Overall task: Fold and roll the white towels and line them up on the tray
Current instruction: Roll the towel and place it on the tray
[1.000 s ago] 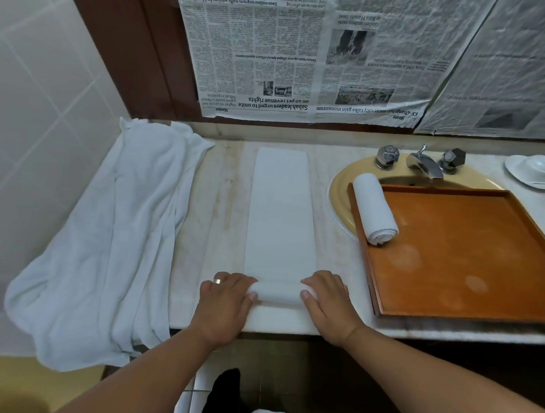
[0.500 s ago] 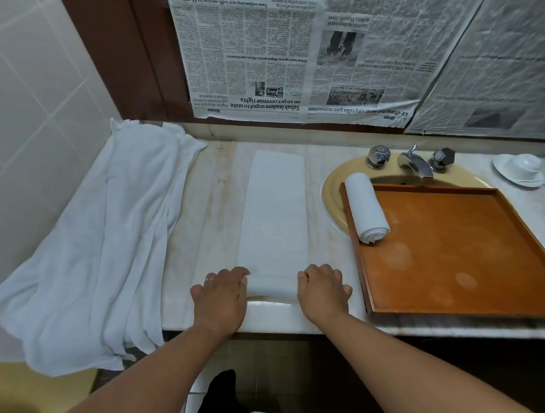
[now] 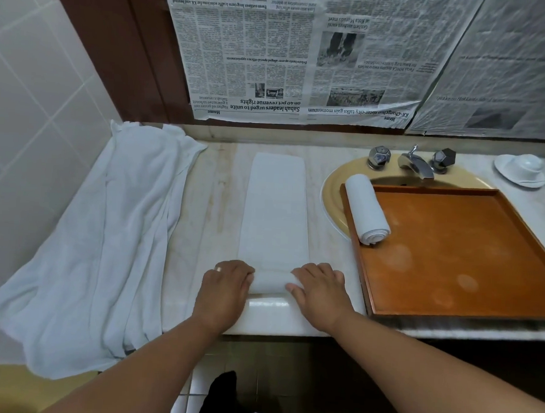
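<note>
A person's left hand (image 3: 226,286) and right hand (image 3: 319,291) curl over the rolled near end of a folded white towel (image 3: 275,212) stretched lengthwise on the table (image 3: 214,203). One rolled towel (image 3: 366,208) lies along the wooden tray (image 3: 452,247)'s left edge.

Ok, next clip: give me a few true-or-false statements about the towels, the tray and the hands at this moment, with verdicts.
1. One rolled white towel lies in the orange-brown wooden tray, along its left wall. True.
2. The left hand and right hand both grip the rolled near end of the long folded white towel strip. True.
3. That strip is rolled up completely. False: most of it lies flat on the marble counter.
4. The loose heap of white towels lies right of the tray. False: it drapes over the counter's left end.
5. The white cup and saucer stand in the tray. False: they stand on the counter, beyond its far right corner.
</note>
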